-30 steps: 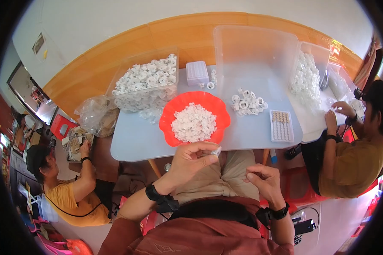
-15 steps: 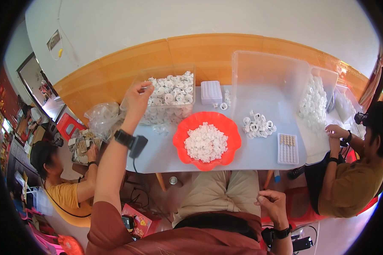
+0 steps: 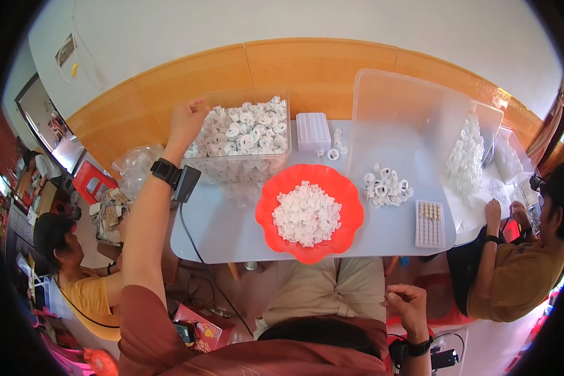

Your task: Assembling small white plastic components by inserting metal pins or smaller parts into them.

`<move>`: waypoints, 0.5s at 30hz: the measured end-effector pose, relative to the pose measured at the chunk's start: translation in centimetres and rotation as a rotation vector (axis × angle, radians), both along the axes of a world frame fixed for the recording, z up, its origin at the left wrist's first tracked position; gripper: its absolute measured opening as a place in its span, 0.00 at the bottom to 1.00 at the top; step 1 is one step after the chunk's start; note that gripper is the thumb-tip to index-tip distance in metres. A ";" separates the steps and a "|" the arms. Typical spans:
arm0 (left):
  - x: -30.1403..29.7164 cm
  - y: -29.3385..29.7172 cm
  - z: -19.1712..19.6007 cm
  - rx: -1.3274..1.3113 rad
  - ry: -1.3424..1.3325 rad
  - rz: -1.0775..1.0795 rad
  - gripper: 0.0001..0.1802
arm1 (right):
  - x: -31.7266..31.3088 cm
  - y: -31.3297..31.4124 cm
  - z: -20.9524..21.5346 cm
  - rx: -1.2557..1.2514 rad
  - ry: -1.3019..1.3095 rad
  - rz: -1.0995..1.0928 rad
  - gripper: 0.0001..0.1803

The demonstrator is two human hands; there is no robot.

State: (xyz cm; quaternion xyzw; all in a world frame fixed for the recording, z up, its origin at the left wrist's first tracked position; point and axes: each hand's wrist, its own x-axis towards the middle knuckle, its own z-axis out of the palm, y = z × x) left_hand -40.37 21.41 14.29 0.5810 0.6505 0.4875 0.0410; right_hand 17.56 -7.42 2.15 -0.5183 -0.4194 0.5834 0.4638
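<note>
My left hand (image 3: pixel 188 122) is raised over the left rim of a clear plastic bin (image 3: pixel 232 164), its fingers bent together; anything between them is too small to make out. White ring-shaped plastic parts (image 3: pixel 250 128) fill the bin. Low at the right, beside my thigh, my right hand (image 3: pixel 408 307) hangs with fingers curled in toward the thumb; whatever they may pinch does not show. In front of me a red scalloped bowl (image 3: pixel 266 219) holds a heap of small white plastic pieces (image 3: pixel 307 213). A loose pile of white rings (image 3: pixel 387 187) lies right of it.
A white tray (image 3: pixel 430 233) with beige round pieces stands near the table's right edge. Farther back are a lidded compartment box (image 3: pixel 313 131) and a large clear bin (image 3: pixel 407 119). Co-workers sit at left (image 3: pixel 88 263) and right (image 3: pixel 520 269). A cable (image 3: pixel 197 250) trails from my left wrist.
My left hand has moved left and back across the bin. My right hand stays low at my side. The right co-worker's hands have shifted, and the whole view has moved slightly.
</note>
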 end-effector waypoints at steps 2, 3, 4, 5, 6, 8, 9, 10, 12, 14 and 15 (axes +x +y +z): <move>0.6 -0.6 -0.8 0.028 -0.002 -0.042 0.18 | -0.3 0.3 0.2 -0.014 -0.007 -0.012 0.08; 1.4 -1.2 -1.1 0.067 0.004 -0.085 0.17 | -0.4 0.4 0.5 -0.031 -0.055 0.007 0.08; 2.7 -1.9 -1.2 0.050 -0.011 -0.098 0.17 | -0.6 0.6 0.7 -0.050 -0.105 0.025 0.08; 4.2 -3.2 -1.0 0.119 -0.018 -0.135 0.15 | -0.9 0.7 0.9 -0.067 -0.118 0.016 0.08; 5.7 -4.6 -0.9 0.192 -0.026 -0.165 0.14 | -1.1 1.0 1.1 -0.065 -0.110 0.031 0.07; 8.5 -6.6 -1.2 0.135 -0.070 -0.212 0.13 | -1.7 1.5 1.3 -0.044 -0.095 0.042 0.08; 9.7 -7.7 -1.5 0.085 -0.095 -0.248 0.12 | -2.0 1.6 1.5 -0.054 -0.108 0.030 0.08; 10.8 -8.9 -1.8 0.079 -0.109 -0.256 0.12 | -2.2 1.8 1.7 -0.048 -0.113 0.046 0.08; 12.8 -11.2 -2.5 0.090 -0.115 -0.362 0.12 | -2.6 2.0 2.1 -0.009 -0.130 0.098 0.09; 13.9 -13.3 -3.0 0.071 -0.095 -0.382 0.12 | -3.2 2.0 2.9 -0.011 -0.134 0.100 0.09; 14.3 -14.2 -3.2 0.055 -0.064 -0.393 0.12 | -3.4 1.8 3.3 -0.007 -0.129 0.110 0.09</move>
